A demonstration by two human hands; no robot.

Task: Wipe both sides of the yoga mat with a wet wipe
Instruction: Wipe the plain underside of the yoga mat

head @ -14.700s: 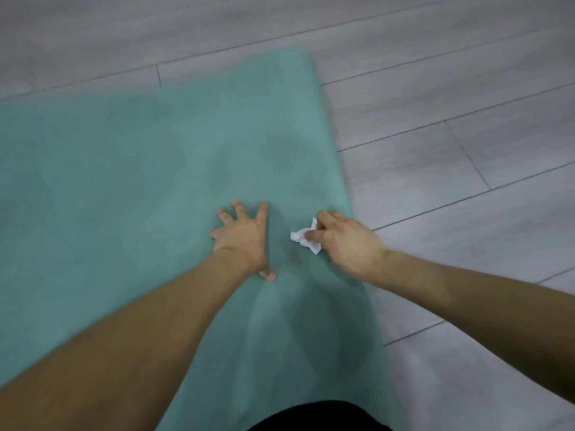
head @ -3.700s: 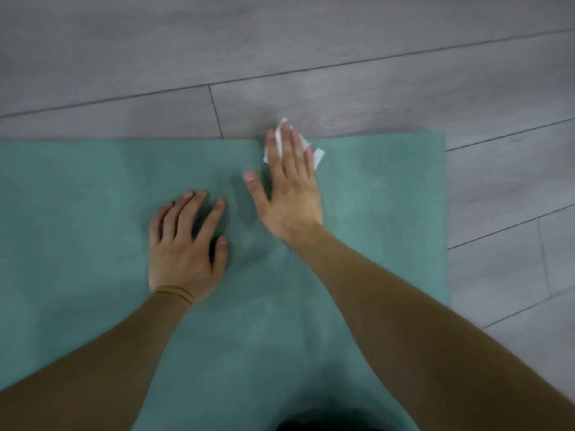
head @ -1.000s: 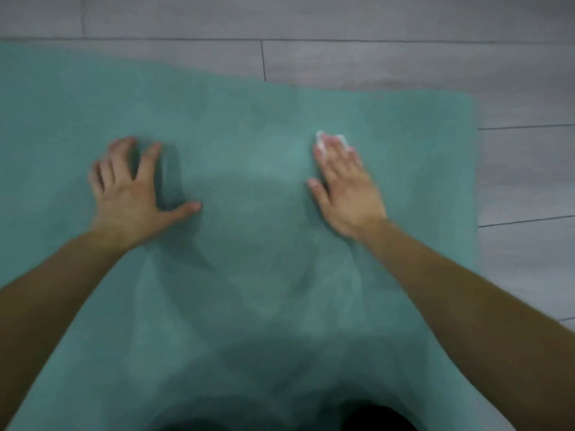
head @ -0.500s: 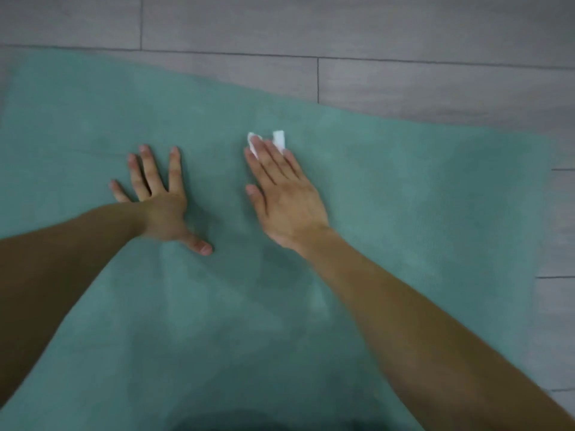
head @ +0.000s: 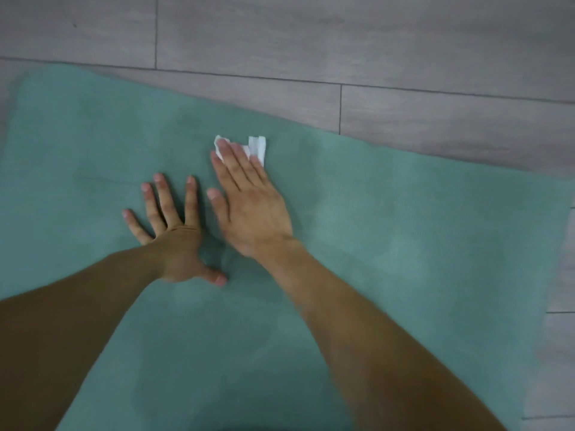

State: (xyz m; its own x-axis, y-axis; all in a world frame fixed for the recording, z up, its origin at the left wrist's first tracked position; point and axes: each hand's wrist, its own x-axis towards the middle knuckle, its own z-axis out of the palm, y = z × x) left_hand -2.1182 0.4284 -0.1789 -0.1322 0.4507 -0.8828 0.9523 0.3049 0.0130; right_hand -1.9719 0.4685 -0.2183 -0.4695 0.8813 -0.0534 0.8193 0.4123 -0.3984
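A teal yoga mat [head: 404,244] lies flat on the floor and fills most of the view. My right hand [head: 252,206] presses flat on the mat near its far edge, fingers stretched over a white wet wipe [head: 257,147] whose corners stick out beyond the fingertips. Just to its left, my left hand [head: 174,231] rests palm down on the mat with fingers spread and nothing in it. Both forearms reach in from the bottom of the view.
Grey wood-plank floor [head: 342,35] runs along the far side of the mat and shows again at the right edge [head: 557,353]. The mat's far edge slants down to the right.
Over the last second my right hand slid the wipe leftward across the mat, ending beside my left hand. My left hand stayed planted on the mat.
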